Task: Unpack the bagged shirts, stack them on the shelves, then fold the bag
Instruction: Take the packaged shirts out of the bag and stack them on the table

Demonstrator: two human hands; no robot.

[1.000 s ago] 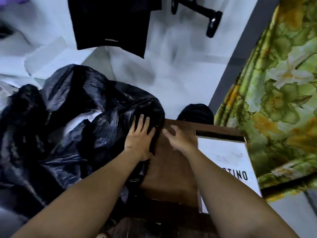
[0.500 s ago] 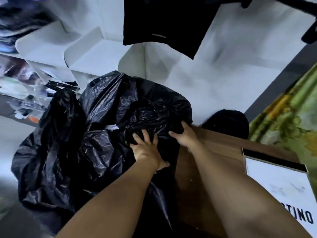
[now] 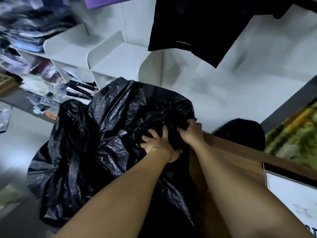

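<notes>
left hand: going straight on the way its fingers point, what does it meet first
Likely the black bag: the left hand lies on its crumpled mouth, fingers spread. Too dark to tell plastic from cloth.

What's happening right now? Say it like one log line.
left hand: presses black bag | right hand: grips black bag
</notes>
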